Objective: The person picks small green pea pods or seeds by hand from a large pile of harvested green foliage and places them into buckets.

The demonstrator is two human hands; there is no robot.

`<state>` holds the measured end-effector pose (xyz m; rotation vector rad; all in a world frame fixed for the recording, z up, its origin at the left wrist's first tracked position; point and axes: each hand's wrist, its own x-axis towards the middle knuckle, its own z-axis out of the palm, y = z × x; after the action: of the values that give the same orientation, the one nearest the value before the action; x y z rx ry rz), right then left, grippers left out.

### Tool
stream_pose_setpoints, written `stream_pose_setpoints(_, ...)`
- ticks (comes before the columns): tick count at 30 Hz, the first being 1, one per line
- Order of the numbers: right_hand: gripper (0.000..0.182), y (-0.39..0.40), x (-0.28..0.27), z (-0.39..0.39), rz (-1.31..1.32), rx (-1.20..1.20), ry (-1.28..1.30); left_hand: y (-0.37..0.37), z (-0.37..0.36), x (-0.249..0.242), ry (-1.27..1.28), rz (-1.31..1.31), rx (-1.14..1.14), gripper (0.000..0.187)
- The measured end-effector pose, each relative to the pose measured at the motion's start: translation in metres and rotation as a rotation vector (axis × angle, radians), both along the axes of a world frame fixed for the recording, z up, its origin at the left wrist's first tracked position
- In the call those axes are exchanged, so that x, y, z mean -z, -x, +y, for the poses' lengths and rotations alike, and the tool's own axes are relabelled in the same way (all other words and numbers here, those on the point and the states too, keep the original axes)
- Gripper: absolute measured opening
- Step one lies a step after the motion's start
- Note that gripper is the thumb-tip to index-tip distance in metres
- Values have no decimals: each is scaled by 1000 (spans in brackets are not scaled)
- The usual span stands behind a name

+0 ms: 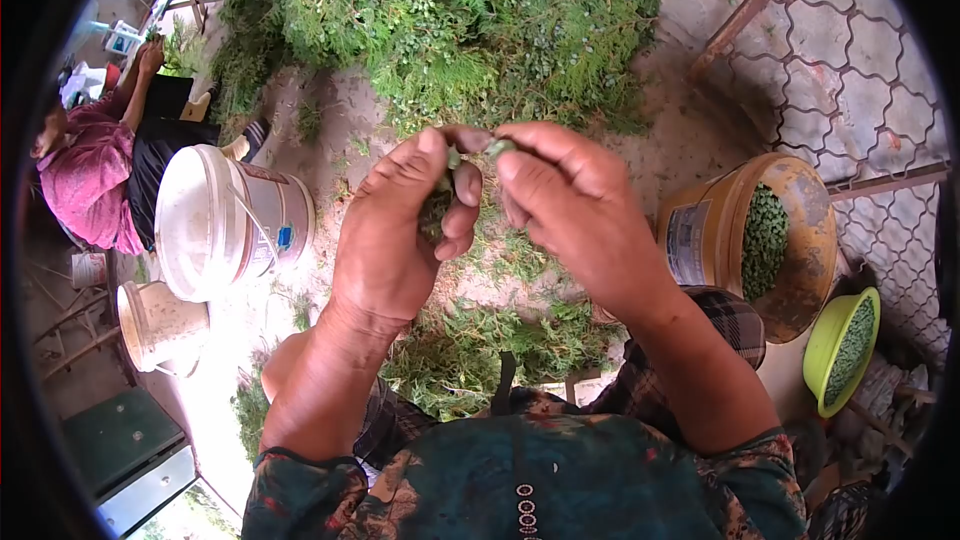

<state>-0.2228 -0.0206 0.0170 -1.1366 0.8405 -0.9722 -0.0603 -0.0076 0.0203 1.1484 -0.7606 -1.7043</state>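
My left hand is closed, fingers curled around a green sprig that shows only in part between palm and fingertips. Close beside it, my right hand pinches a small pale-green seed cone between thumb and forefinger. The fingertips of both hands nearly meet; whether they touch I cannot make out. Beyond them on the floor lies a big heap of evergreen branches dotted with small bluish-green cones. More cut sprigs lie near my lap, below the hands.
To the right, a yellow bucket holds green cones, beside a lime-green basin of them. White buckets stand left, near a seated person in a pink top. A wire mesh panel leans at upper right.
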Motion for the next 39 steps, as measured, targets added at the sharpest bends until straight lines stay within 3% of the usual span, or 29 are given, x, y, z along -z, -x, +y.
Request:
stream_pose_setpoints(2,23,9,-6,-3,-131,-13,-138,-3,-3,4,-107,355,-31,32)
stream_pose_setpoints(4,28,13,-6,-6,-379,-15,-340,0,-4,4,-119,373,-52,33)
stream_pose_setpoints(9,28,13,-9,-7,-371,23,-373,1,-4,-1,-143,398,-46,33)
stream_pose_setpoints(11,25,9,-10,-6,-162,73,-350,2,-3,-1,-110,244,-27,31)
stream_pose_setpoints(13,16,5,-3,-6,-122,63,-306,7,1,-3,-59,163,-38,30)
stream_pose_setpoints(15,15,-9,7,-3,-55,151,108,8,5,-3,-7,81,-50,29)
stream_pose_setpoints(16,17,-3,0,-3,-139,-1,37,8,6,-2,19,50,-35,29)
stream_pose_setpoints(19,17,-8,6,-2,-147,-150,-60,11,9,-5,77,-103,-18,29)
stream_pose_setpoints(21,19,-10,8,-2,-86,-142,40,12,9,-7,108,-226,-23,30)
stream_pose_setpoints(23,16,-12,12,-2,26,-62,130,12,7,-8,-31,-195,-5,33)
stream_pose_setpoints(24,16,-10,10,-2,26,-62,131,4,6,1,-79,3,58,37)
stream_pose_setpoints(25,17,-7,6,-3,-64,-55,2,1,5,5,-77,3,58,37)
stream_pose_setpoints(27,18,-1,-1,-6,-155,-48,-127,-3,3,10,-169,270,29,37)
stream_pose_setpoints(29,23,6,-5,-9,-454,3,-418,-8,1,10,-162,360,56,41)
stream_pose_setpoints(30,30,7,-3,-10,-489,-26,-393,-7,0,7,-175,392,51,42)
stream_pose_setpoints(32,28,7,-3,-10,-417,-16,-401,-7,0,2,-189,426,47,44)
stream_pose_setpoints(37,21,2,-2,-9,-263,4,-386,3,4,-5,-101,116,26,37)
stream_pose_setpoints(39,12,-1,-8,-7,-262,-11,-176,7,7,-4,-53,-19,20,36)
